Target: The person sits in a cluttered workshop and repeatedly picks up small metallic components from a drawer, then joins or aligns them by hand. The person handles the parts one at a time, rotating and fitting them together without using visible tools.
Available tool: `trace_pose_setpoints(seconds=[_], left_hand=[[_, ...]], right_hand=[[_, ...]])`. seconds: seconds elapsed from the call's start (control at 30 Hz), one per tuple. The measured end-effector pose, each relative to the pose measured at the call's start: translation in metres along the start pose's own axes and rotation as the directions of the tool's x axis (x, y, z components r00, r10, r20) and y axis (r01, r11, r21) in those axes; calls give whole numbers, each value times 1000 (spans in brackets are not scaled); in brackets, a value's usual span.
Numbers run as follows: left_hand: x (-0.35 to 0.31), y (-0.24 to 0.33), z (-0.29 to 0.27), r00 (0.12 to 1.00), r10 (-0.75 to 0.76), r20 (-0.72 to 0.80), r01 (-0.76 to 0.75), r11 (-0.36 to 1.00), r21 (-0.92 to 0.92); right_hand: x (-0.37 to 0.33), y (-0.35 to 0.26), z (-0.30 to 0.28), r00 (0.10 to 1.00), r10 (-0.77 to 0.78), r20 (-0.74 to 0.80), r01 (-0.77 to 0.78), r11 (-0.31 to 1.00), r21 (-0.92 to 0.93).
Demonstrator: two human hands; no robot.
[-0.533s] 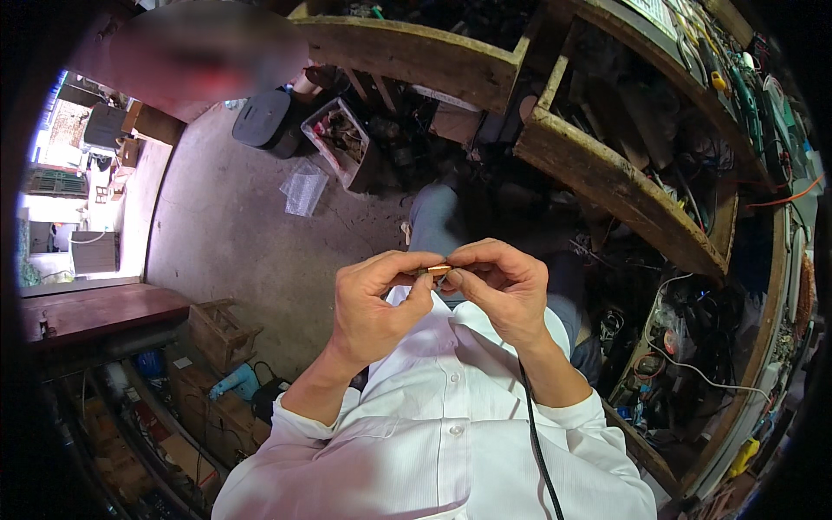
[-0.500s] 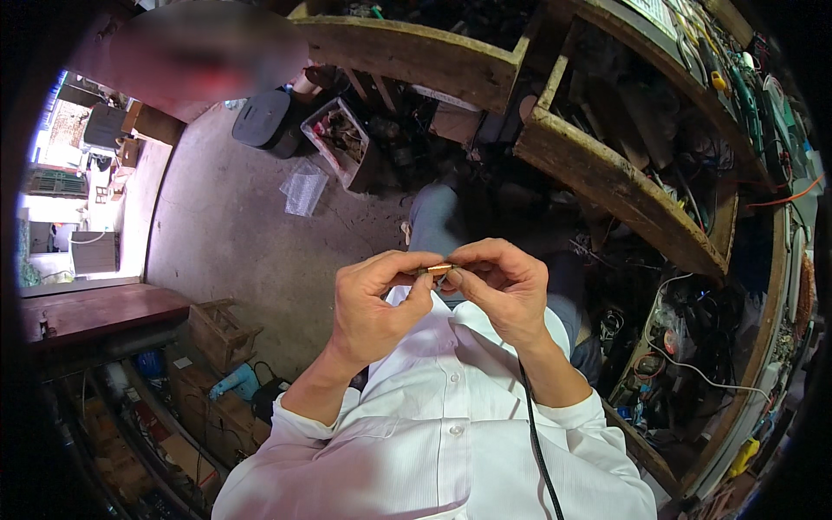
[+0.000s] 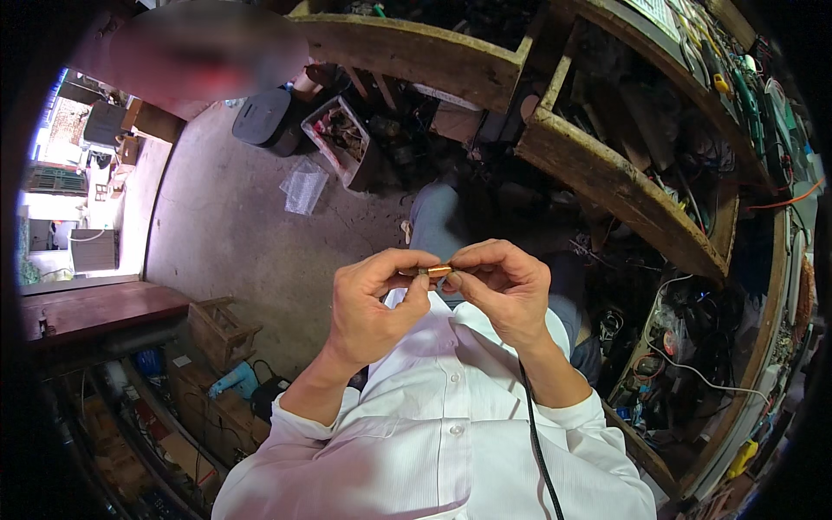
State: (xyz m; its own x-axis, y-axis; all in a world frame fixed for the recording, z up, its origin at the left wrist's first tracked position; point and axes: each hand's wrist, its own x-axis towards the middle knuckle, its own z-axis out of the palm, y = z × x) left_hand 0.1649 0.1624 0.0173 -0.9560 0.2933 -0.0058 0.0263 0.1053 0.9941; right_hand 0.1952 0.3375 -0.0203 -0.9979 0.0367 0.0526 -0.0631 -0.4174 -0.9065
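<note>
A small copper-coloured cylindrical piece (image 3: pixel 439 270) is held level between my two hands, above my lap. My left hand (image 3: pixel 379 295) pinches its left end between thumb and fingertips. At its right end my right hand (image 3: pixel 505 290) is closed in a pinch, thumb below and forefinger above. The fingertips hide both ends, so its exact kind does not show. Just under it, near the right thumb, a small greyish bit shows, too small to name.
Open wooden drawers (image 3: pixel 620 186) full of parts jut out at the right. A bin of scraps (image 3: pixel 342 143) and bubble wrap (image 3: pixel 303 185) lie on the floor ahead. A small wooden stool (image 3: pixel 223 332) stands at the left. A black cord (image 3: pixel 539 451) hangs down my shirt.
The copper-coloured piece has turned slightly between my fingertips, and more of its shiny side shows. Both hands stay almost in place.
</note>
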Motion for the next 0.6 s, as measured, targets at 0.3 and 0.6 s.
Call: trace_pose_setpoints(seconds=[0.3, 0.6], left_hand=[[0, 3, -1, 1000, 12, 6, -12, 1000, 29], [-2, 6, -2, 1000, -7, 28, 8, 1000, -28]], right_hand=[[0, -2, 2, 999, 47, 17, -46, 998, -51], [-1, -3, -1, 998, 66, 11, -66, 998, 24]])
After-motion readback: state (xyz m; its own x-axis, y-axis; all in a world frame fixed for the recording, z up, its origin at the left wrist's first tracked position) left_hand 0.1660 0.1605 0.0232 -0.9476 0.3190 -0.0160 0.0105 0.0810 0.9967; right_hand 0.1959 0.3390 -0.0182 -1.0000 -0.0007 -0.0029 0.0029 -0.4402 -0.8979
